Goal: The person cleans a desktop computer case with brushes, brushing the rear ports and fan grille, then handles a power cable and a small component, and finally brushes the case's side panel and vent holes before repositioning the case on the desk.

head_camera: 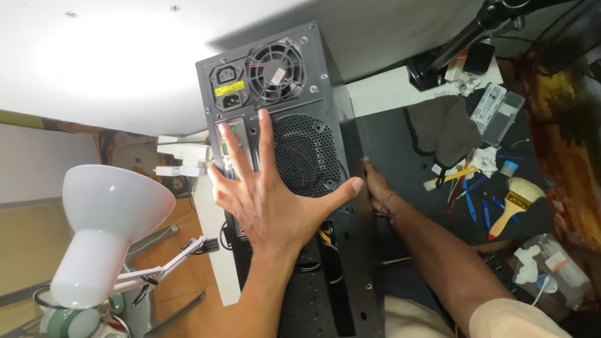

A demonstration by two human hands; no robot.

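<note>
- The black computer case (pixel 320 190) stands on the dark table (pixel 395 154), near its left edge, its rear panel turned up toward the camera; the power-supply fan and sockets sit at the far end of that panel.
- As far as I can judge, the work is partway: lower slots on the rear panel look open and some wires show inside, so the case seems partly stripped, with the power supply still mounted.
- The left hand (pixel 273 197) lies flat on the rear panel, fingers (pixel 237 151) spread wide apart, palm over the round vent grille's left side, thumb stretched toward the case's right edge. It presses, it does not grip.
- The right hand (pixel 380 188) rests against the case's right side; its fingers are hidden behind that edge, so I cannot tell whether they are curled or straight.
- Loose tools (pixel 481 192) and a yellow-handled brush (pixel 518 199) lie toward the table's right edge, well apart from both hands.
- A white lamp (pixel 104 224) stands off the table's left edge.
</note>
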